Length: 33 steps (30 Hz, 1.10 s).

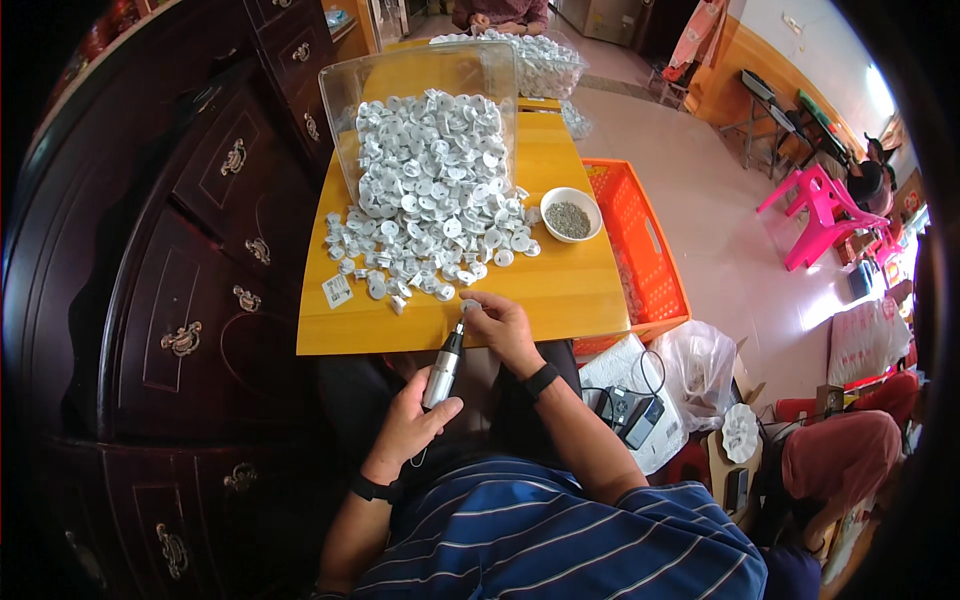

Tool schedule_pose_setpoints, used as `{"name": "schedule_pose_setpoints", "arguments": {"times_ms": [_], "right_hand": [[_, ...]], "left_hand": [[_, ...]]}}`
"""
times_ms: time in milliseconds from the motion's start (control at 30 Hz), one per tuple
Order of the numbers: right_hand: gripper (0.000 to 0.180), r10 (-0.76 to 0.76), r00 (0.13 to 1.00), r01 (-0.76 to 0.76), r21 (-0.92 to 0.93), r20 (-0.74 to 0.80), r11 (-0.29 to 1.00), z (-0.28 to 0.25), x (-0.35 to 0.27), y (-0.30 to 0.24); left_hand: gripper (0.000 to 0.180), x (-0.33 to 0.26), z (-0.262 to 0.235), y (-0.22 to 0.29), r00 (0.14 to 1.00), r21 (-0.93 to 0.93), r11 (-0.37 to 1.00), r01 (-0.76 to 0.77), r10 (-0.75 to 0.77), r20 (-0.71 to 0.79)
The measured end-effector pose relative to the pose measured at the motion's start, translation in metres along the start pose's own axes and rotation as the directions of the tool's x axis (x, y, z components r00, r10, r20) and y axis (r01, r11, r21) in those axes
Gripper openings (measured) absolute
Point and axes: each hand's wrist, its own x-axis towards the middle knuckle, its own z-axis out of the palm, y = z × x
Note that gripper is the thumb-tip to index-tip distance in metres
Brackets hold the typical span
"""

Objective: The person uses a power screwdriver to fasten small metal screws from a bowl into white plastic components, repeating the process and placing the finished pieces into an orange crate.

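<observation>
White part is pinched in the right hand, silver driver clasped in the left hand; beyond them, similar parts lie heaped, how many finished unclear.

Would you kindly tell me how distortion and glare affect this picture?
Head view: fisheye distortion curves the dark cabinet; same view: glare whitens patches of floor near the pink stool; same view: the silver tool and right hand look fairly sharp.
</observation>
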Motion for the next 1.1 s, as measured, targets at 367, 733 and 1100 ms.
{"name": "schedule_pose_setpoints", "arguments": {"times_ms": [367, 733, 1100], "right_hand": [[0.025, -0.102, 0.994, 0.096, -0.155, -0.036, 0.983, 0.0005, 0.0029, 0.0095], [0.023, -0.181, 0.982, 0.161, -0.272, -0.050, 0.949, 0.0017, -0.0006, 0.0044], [0.029, -0.231, 0.973, 0.215, -0.275, -0.025, 0.937, 0.0001, -0.0025, 0.0016]], "left_hand": [[0.054, 0.0004, -0.0013, -0.0016, 0.999, 0.007, 1.000, 0.030, -0.030, 0.011], [0.053, 0.0009, -0.0030, -0.0046, 0.999, -0.013, 1.000, 0.021, -0.020, 0.029], [0.052, -0.0036, -0.0043, -0.0029, 0.999, 0.000, 0.999, 0.044, -0.044, 0.025]]}}
